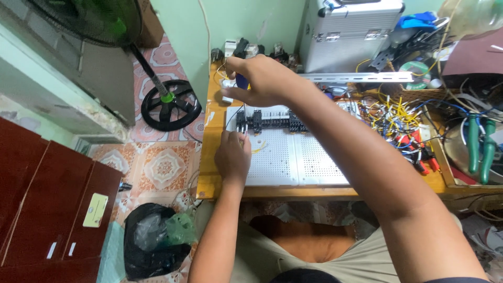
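Right hand [262,81] closed on blue-handled screwdriver [241,81], just beyond row of black relays [267,121]; left hand [233,157] nearer, pinching yellow wire [246,140] at row's left end.

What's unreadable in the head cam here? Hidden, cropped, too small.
- Right hand: holds a blue-handled tool; its tip is hidden behind the fingers.
- Left hand: fingers touch the black components at the white perforated panel; what they pinch is too small to tell.
- Wire bundle: tangled, individual ends indistinct.
- Metal case: top cropped by the upper edge.
- Green-handled pliers: jaws hidden in clutter.
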